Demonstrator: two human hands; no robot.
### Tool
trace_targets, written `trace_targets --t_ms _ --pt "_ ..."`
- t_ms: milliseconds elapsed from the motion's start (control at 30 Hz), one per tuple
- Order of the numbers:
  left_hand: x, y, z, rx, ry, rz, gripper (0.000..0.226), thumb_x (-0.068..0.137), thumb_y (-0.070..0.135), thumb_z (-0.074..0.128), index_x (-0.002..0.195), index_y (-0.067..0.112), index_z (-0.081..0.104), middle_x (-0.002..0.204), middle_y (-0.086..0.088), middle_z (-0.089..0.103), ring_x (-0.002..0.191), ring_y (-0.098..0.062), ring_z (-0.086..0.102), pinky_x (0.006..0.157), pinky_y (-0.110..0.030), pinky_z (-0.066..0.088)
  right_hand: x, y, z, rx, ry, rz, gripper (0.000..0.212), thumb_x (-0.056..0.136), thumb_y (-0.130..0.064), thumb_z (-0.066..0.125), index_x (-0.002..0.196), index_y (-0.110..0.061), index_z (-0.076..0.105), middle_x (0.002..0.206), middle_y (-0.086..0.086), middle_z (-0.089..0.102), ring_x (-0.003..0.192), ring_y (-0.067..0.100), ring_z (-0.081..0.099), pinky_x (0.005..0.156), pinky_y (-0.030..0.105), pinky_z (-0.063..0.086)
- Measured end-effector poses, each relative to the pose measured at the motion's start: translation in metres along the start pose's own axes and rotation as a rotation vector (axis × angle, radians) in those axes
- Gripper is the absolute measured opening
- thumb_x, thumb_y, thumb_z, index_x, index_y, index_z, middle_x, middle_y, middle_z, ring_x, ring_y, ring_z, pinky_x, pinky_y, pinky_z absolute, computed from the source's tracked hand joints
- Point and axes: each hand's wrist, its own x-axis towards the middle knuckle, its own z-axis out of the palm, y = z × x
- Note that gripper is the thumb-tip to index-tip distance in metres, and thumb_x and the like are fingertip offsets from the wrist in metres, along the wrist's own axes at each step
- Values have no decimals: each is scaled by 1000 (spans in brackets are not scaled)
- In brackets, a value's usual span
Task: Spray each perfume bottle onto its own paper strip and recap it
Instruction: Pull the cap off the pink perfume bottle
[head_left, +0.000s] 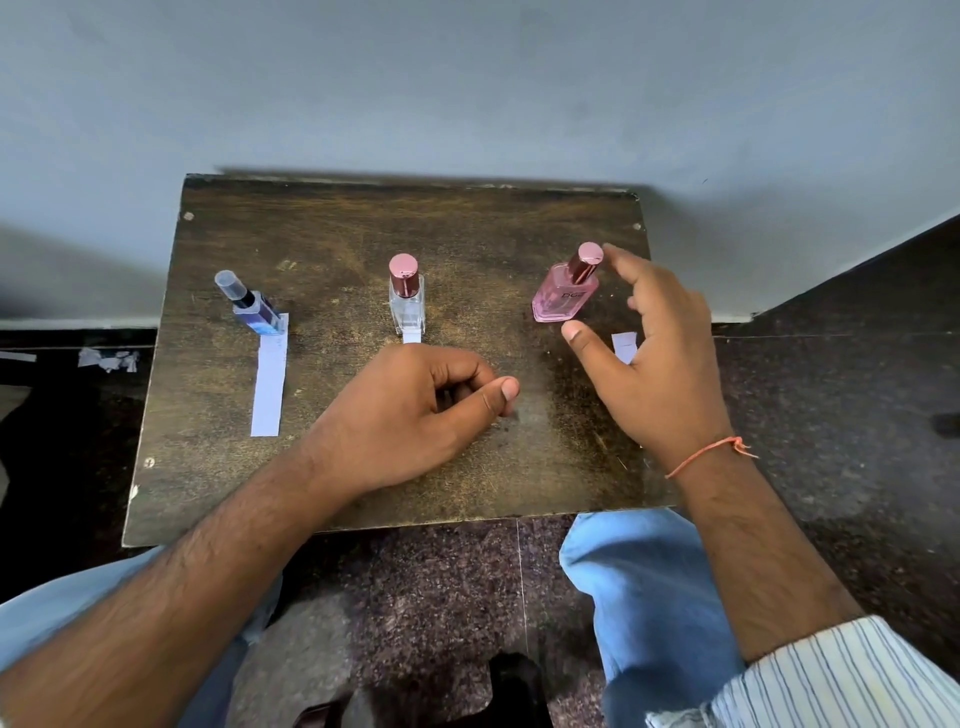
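- A dark, worn wooden board (337, 249) serves as the table; its far edge meets a grey wall (467, 78).
- Three capped perfume bottles stand in a row across the far half: a blue rectangular glass bottle with a clear cap (254, 306) at left, a clear square bottle with a rose metallic cap (407, 299) in the middle, and a pink glass bottle with a rose cap (566, 291) at right.
- A white paper strip (270, 382) runs from the blue bottle's base toward the near edge; the middle strip (413, 336) and right strip (625, 345) are mostly hidden by the hands.
- The left hand (415, 410) rests mid-board, fingers curled loosely, holding nothing.
- The right hand (654, 353) hovers beside the pink bottle, fingers spread, apart from it.
- Bare wood lies open between the bottles.
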Motion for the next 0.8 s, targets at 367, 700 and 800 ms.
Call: trace_targets --t_ms 367,700,800 --pt "-5 -5 -11 -55 24 27 25 104 43 69 87 28 80 57 17 60 48 -4 49 48 -23 42 2 -4 11 192 12 62 47 96 -33 77 142 -35 65 127 -18 73 120 18 63 105 30 48" --pt "-10 -3 -18 -158 268 171 19 101 32 76 119 30 79 62 10 63 45 -19 49 51 -20 39 0 -11 14 217 -35 -17 31 92 -33 83 121 -26 76 110 -6 74 105 14 65 89 25 50" --pt "-11 1 -21 -134 323 230 26 101 32 76 126 27 76 61 12 63 41 -17 50 48 -19 39 -4 -19 14 201 -49 -133 31 91 -30 85 120 -23 75 107 -19 67 95 6 60 81 24 47"
